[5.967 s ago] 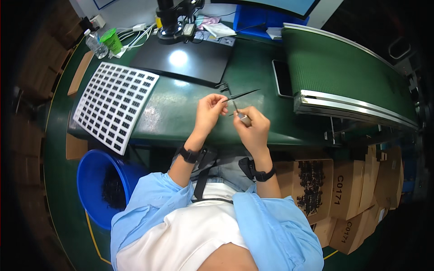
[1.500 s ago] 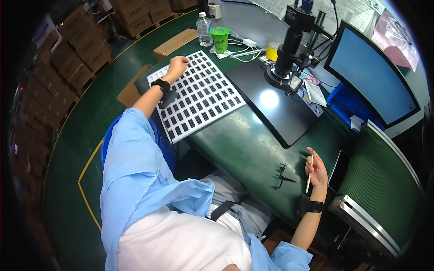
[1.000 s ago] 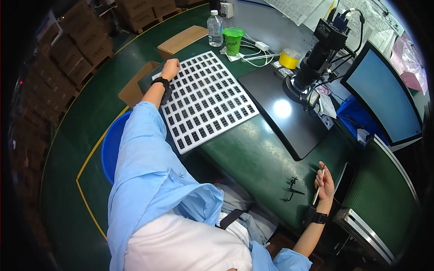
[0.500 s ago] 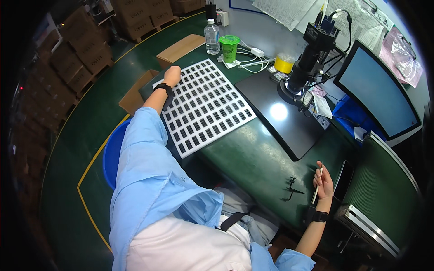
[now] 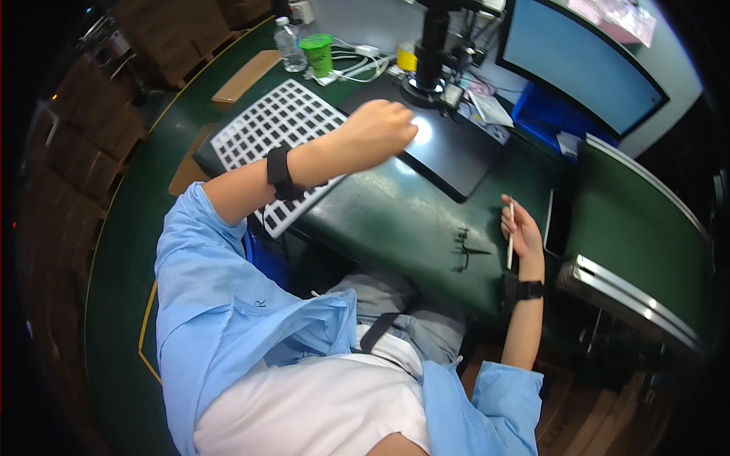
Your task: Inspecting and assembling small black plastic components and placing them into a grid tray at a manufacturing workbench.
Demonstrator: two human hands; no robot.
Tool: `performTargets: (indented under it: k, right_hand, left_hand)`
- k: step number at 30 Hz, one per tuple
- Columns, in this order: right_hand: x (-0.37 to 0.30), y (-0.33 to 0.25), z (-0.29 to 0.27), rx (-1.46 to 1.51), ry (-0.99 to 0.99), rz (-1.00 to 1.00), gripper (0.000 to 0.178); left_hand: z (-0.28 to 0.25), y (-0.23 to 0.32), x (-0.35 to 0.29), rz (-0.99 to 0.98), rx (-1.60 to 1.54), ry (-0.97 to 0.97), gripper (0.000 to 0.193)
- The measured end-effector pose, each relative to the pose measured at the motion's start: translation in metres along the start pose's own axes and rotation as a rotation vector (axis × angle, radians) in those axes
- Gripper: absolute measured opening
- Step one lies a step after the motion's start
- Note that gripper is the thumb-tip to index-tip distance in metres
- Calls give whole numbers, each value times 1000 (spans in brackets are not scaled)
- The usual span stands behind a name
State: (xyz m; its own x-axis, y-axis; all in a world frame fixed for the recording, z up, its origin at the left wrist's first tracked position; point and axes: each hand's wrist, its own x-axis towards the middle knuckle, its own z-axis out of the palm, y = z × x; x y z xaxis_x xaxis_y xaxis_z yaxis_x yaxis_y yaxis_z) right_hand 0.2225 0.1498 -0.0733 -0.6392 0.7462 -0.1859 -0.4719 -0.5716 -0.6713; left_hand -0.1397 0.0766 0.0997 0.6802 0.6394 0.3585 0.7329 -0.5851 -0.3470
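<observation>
My left hand (image 5: 376, 131) is raised over the near-left side of the flat black plate (image 5: 464, 171), fingers curled in. Whatever it holds, if anything, is hidden behind the knuckles. Behind that forearm lies a white tray (image 5: 275, 220) with rows of small dark parts in its pockets, partly covered by the arm. On the right, my right hand (image 5: 523, 232) grips a slim pale pen-like stick (image 5: 510, 243), held upright above the green table. A small black branched piece (image 5: 465, 251) lies on the table to the left of that hand.
A black microscope (image 5: 430, 57) stands over the plate, its light shining down. Beyond are a monitor (image 5: 582, 64), a green cup (image 5: 318, 55) and a water bottle (image 5: 290, 45). To the right runs a green conveyor belt (image 5: 639, 228); a dark flat device (image 5: 559, 220) lies beside it.
My left hand has left the tray's far-left edge and moved right, toward the black plate. My right hand still holds the stick. The whole view has shifted with my head.
</observation>
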Motion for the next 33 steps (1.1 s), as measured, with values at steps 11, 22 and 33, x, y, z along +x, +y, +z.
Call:
performTargets:
  k: [11,22,33]
  right_hand:
    - [-2,-6,-19,81,-97,-19,29]
    - [2,0,-3,66,-89,-51,27]
    - [7,3,-13,86,-88,-41,27]
  left_hand:
    - [-139,164,68,483,-560,68,20]
    - [-122,217,67,623,-858,277,19]
    - [-108,218,73,710,-927,382,19]
